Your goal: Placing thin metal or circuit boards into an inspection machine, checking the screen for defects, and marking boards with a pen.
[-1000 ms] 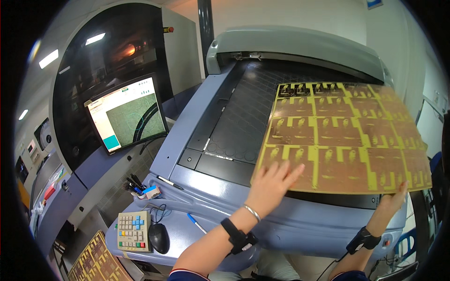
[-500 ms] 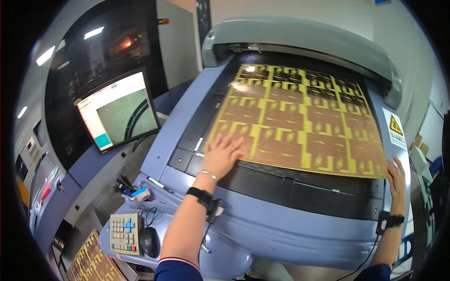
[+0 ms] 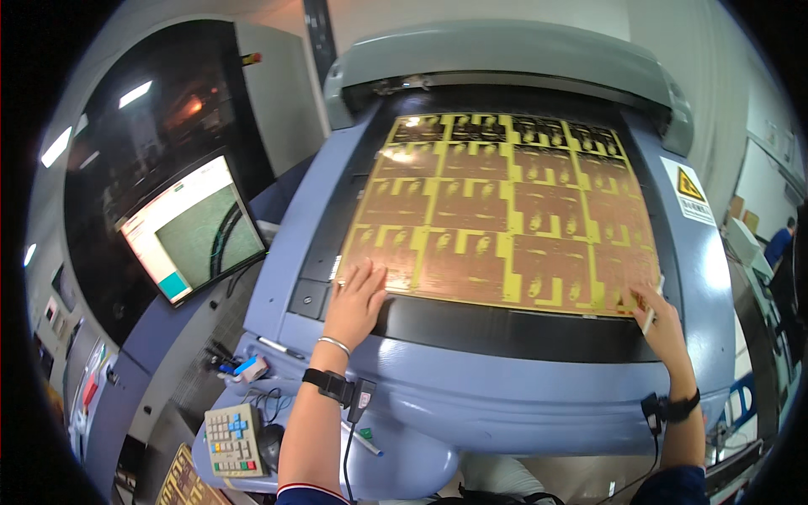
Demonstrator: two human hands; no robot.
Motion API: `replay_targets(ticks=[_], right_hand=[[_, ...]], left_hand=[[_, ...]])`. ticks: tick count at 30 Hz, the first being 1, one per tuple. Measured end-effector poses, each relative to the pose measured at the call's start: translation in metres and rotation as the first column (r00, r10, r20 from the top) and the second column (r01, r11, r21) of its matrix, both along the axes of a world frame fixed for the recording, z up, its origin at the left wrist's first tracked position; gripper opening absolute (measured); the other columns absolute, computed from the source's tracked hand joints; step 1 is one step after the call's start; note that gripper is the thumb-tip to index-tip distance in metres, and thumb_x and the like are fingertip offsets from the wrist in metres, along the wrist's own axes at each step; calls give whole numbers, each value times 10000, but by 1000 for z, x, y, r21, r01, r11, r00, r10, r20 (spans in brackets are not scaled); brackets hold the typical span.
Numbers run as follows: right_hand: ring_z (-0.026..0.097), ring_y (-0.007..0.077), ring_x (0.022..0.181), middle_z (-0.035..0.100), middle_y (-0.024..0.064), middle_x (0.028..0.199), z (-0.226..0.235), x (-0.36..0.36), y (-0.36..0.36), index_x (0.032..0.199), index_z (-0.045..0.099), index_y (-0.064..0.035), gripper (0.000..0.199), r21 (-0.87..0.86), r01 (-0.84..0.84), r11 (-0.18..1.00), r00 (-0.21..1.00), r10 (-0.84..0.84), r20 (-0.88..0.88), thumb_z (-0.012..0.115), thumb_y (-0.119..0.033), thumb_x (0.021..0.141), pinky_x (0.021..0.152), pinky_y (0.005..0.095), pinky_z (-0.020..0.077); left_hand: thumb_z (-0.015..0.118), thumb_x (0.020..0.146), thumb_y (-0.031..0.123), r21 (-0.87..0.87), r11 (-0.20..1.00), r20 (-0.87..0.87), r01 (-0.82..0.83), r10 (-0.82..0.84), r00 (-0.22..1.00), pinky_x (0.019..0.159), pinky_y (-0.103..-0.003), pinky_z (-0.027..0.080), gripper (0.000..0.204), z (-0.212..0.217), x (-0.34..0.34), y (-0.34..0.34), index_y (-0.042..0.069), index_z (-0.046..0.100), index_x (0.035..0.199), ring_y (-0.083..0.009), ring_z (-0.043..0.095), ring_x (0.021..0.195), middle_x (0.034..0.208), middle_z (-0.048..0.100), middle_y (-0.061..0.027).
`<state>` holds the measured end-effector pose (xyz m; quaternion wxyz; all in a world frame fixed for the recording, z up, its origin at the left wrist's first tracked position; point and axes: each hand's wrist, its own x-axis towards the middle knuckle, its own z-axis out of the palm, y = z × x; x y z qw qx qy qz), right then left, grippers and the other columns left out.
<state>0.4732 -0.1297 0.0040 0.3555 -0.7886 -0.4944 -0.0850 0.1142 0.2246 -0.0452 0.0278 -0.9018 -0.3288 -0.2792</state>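
Observation:
A large copper and yellow-green circuit board panel (image 3: 471, 264) lies on the black bed (image 3: 505, 337) of a blue-grey machine. My left hand (image 3: 358, 296) rests on the panel's near left corner, its fingers stretched out and holding nothing. Over the near right corner, my right hand (image 3: 660, 324) has its fingers bent around a slim white pen-like stick (image 3: 648, 321). The fingers hide part of the stick, so its exact kind is unclear. Dark bands with cabled modules circle both wrists.
A grey gantry (image 3: 505, 55) spans the bed's far end. At left stand a monitor (image 3: 206, 227), a keypad (image 3: 231, 442) and a mouse (image 3: 269, 446). A pen (image 3: 364, 439) lies on the front ledge, and another panel (image 3: 189, 480) sits low at left. A yellow warning label (image 3: 688, 187) marks the right side.
My right hand has moved from beside the panel's right edge onto its near right corner, now with a white stick in its fingers. My left hand stays at the near left corner.

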Motion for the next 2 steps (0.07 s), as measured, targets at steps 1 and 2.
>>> replay_targets(ticks=[1, 2], right_hand=[[502, 341, 1197, 578, 238, 1173, 0, -11, 0, 1120, 575, -46, 381, 38, -19, 999, 1000, 19, -24, 560, 71, 757, 1026, 393, 364], [515, 341, 1181, 595, 227, 1151, -2, -18, -1, 1165, 578, -53, 403, 64, -31, 997, 999, 31, -9, 571, 45, 774, 1043, 391, 347]], left_hand=[[512, 908, 305, -42, 999, 23, 22, -21, 1000, 1060, -514, 270, 470, 0, -17, -6, 201, 428, 1358, -301, 357, 1309, 1426, 382, -73], [510, 918, 336, -235, 972, 30, -20, 28, 999, 1097, -503, 208, 468, 11, -26, -22, 182, 433, 1353, -295, 328, 1330, 1429, 371, -99]])
